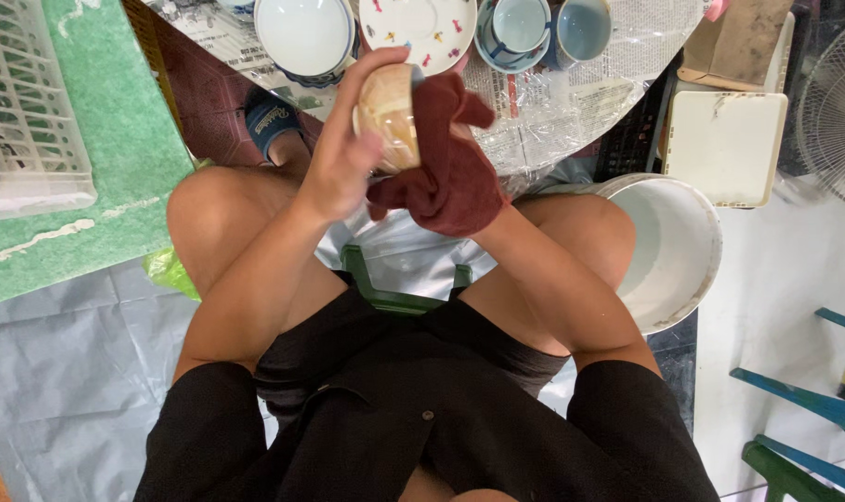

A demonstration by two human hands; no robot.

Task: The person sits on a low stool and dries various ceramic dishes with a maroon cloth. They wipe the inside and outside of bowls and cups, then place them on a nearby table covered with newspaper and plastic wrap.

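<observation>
White bucket (673, 251) at four o'clock is sitting empty; bowls (303, 35) and cups (520, 28) at twelve are showing nothing inside. Left hand (343, 153) is clamping fingers around a tan bowl (390, 116); right hand (459, 177), cloth-wrapped (445, 167), is pressing its three o'clock side.

I see a person in a black top (441, 428) with short sleeves (209, 418), and the forearms are bare. At 11 o'clock one foot wears a dark blue slipper (272, 119) with pale lettering.
</observation>
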